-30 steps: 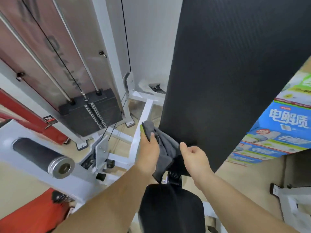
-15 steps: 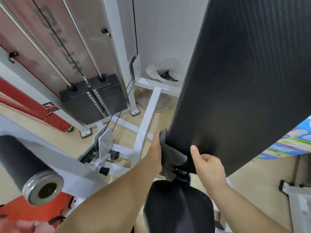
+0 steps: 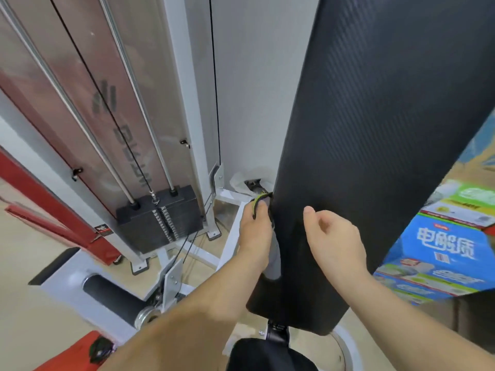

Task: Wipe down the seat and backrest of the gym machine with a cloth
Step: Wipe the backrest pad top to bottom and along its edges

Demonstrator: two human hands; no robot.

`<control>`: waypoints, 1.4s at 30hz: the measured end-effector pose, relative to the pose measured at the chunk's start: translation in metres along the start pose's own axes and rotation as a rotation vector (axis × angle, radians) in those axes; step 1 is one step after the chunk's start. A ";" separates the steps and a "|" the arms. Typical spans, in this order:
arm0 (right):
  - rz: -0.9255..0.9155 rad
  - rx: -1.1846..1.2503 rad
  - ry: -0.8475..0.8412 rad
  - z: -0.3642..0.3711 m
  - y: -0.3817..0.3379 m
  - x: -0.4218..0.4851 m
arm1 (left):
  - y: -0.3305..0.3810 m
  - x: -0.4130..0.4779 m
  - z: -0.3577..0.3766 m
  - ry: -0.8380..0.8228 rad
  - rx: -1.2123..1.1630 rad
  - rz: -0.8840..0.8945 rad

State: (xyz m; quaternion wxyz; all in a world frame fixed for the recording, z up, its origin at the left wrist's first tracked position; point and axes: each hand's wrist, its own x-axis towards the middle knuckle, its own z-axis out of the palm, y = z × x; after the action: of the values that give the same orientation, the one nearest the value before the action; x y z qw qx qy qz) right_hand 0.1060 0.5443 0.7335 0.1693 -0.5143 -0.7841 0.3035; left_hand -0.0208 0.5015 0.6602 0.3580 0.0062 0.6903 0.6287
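The tall black backrest [image 3: 375, 129] of the gym machine fills the right half of the head view, tilted slightly. My left hand [image 3: 254, 236] holds a grey cloth [image 3: 274, 259] with a yellow-green edge against the backrest's left side edge; most of the cloth is hidden between hand and pad. My right hand [image 3: 334, 242] sits in front of the backrest's lower face with fingers loosely curled and the thumb up, holding nothing. The black seat [image 3: 267, 354] shows at the bottom edge, below the backrest.
A black weight stack [image 3: 163, 218] with guide rods and a cable stands to the left on a white frame [image 3: 230, 236]. A black foam roller [image 3: 112, 295] juts out at lower left. Blue and green cartons [image 3: 442, 250] sit on the floor at right.
My left hand has slid the cloth upward along the backrest's left edge. My right hand has moved up from the backrest's bottom corner. The view has tilted up, so less of the seat shows.
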 end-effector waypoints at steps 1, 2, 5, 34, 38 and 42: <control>-0.062 -0.009 0.024 -0.013 -0.012 0.006 | 0.017 -0.004 0.004 -0.020 -0.017 0.029; -0.121 -0.034 0.053 -0.023 -0.020 0.011 | 0.031 -0.006 0.009 -0.021 -0.037 0.064; -0.256 -0.113 0.183 -0.062 -0.042 0.027 | 0.084 -0.021 0.023 -0.054 -0.073 0.155; -0.164 -0.202 0.426 -0.296 -0.120 0.138 | 0.377 -0.119 0.198 -0.282 1.079 1.216; -0.140 -0.160 0.431 -0.293 -0.124 0.136 | 0.393 -0.104 0.169 -0.499 1.115 1.204; -0.135 -0.150 0.420 -0.294 -0.127 0.128 | 0.402 -0.081 0.134 -0.251 1.230 1.147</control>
State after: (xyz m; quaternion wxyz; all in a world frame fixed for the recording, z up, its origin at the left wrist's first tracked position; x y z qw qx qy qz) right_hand 0.1330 0.7130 1.0331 0.3099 -0.5238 -0.7845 0.1187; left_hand -0.0712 0.6640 1.0569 -0.0092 0.6183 0.7544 0.2203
